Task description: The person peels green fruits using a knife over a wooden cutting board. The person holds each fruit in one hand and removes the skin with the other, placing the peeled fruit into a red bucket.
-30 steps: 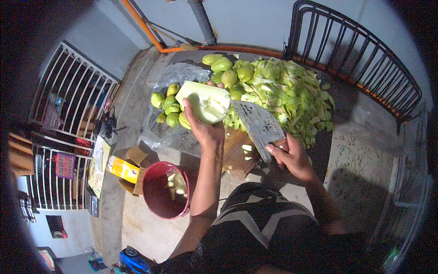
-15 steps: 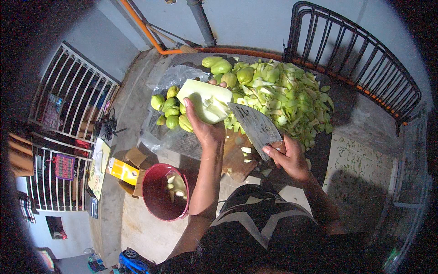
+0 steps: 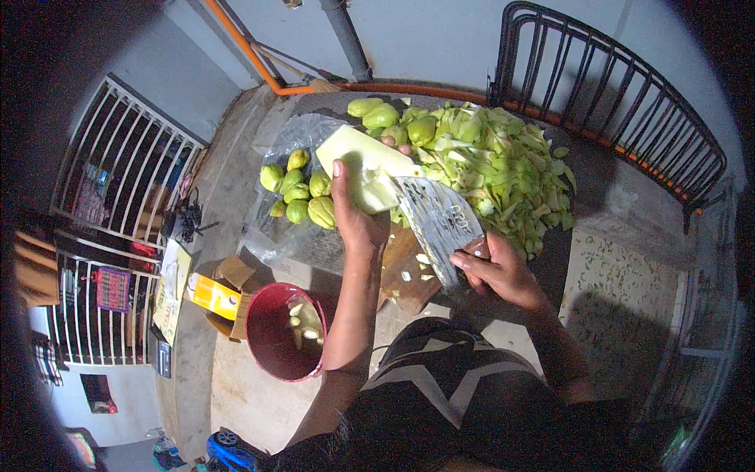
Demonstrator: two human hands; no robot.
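My left hand (image 3: 362,224) is wrapped round a pale green, peeled piece of fruit (image 3: 351,147), thumb on the near side and fingertips showing behind it. The piece has flat cut faces and a shadowed side; its exact kind I cannot tell. In my right hand (image 3: 503,271) is a cleaver (image 3: 437,216) with a broad, wet, dark-streaked blade. The blade's tip end is at the lower right edge of the fruit. Beneath the blade lies a wooden board (image 3: 409,275) with small white scraps on it.
A large heap of green peelings (image 3: 503,169) lies beyond the cleaver. Unpeeled green fruits (image 3: 296,191) rest on a clear plastic sheet (image 3: 271,228). To the left stand a red bucket (image 3: 262,346) holding pale pieces and a cardboard box (image 3: 236,275). A black metal rack (image 3: 605,75) leans at the back right.
The fruit has tilted in my left hand, its right end dropping slightly. The cleaver's blade has turned, now catching the light, and remains close to the fruit.
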